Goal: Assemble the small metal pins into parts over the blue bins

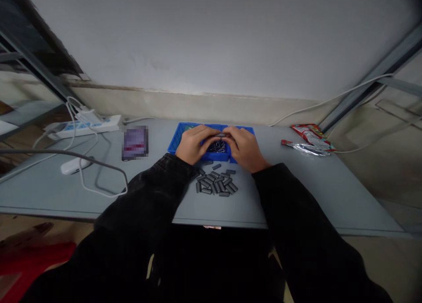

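Note:
My left hand (197, 143) and my right hand (243, 146) meet above a blue divided bin (174, 140). Between their fingertips is a small dark grey piece (222, 135), pinched from both sides; it resembles the loose ones on the table, but its details are too small to make out. Below it, the bin's middle compartment holds many small dark metal parts (216, 146) that look like screws or pins. Something green (188, 127) shows in the left compartment. In front of the bin lies a pile of short grey oblong pieces (216, 180).
The grey table (296, 193) backs onto a wall. At left are a white power strip (112, 123) with cables, a white oblong device (75, 165) and a pixelated rectangular item (135, 142). Red and silver packets (311, 138) lie at right, near a metal frame post (359, 88).

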`<state>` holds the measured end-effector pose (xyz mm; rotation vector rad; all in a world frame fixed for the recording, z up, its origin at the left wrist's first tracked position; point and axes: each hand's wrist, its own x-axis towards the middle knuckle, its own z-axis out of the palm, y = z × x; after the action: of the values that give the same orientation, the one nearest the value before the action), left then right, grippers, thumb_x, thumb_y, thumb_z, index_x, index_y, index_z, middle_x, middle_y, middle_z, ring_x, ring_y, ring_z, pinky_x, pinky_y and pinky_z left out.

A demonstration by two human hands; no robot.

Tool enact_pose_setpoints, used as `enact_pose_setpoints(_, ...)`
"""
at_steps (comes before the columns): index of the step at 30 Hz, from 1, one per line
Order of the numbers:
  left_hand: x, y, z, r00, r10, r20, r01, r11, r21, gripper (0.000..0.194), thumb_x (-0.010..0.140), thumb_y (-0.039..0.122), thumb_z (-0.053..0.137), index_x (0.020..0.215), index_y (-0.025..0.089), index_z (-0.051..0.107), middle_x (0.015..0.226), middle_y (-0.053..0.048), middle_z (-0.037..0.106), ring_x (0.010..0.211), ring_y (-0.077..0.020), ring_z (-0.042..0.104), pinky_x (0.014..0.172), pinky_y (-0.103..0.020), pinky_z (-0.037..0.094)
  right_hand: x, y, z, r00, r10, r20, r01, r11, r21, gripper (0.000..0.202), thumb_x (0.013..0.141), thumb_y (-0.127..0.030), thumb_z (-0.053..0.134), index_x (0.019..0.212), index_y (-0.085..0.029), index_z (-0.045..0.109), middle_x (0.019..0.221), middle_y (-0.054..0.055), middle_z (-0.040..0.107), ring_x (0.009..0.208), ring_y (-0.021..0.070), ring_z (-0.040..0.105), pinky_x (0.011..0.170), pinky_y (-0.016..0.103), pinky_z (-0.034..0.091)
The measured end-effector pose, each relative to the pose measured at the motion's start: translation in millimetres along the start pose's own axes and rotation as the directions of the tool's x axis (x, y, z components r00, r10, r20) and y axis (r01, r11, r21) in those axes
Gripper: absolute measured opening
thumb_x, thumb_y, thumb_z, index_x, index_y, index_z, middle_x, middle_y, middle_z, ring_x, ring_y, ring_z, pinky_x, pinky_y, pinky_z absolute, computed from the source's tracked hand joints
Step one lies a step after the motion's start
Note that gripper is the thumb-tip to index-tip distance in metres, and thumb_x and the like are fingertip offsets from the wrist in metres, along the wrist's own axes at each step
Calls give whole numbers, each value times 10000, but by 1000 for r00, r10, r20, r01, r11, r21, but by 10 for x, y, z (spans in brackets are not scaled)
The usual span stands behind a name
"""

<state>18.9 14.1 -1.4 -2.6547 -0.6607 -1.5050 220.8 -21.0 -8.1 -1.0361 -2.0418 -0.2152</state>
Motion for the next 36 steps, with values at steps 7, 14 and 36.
enact_pose_setpoints(7,-6,-2,0,1000,-8,-1,8,1000,-12,168,978,267,637,1077,170,730,964,-73,755,862,-150,709,822,-294,572,-6,2,-7,1000,27,16,-27,1000,11,167,1025,-278,461,1081,-226,609,987,50,724,859,198,634,793,353,450)
enact_pose_setpoints(14,-3,-3,-2,1000,-2,1,3,1000,-12,158,976,257,639,1072,168,729,958,-69,756,860,-149,706,818,-293,570,-4,-4,-10,1000,20,7,-20,1000,5,153,1019,-266,474,1072,-223,611,974,42,725,855,191,635,787,343,447)
enact_pose_setpoints(36,4,12,-7,1000,5,-3,-5,1000,-29,157,976,260,641,1072,175,731,955,-65,760,854,-148,706,816,-288,569,9,-13,-8,1000,22,9,-22,1000,14,258,1058,-347,402,1016,-222,624,944,41,725,816,185,633,776,336,442)
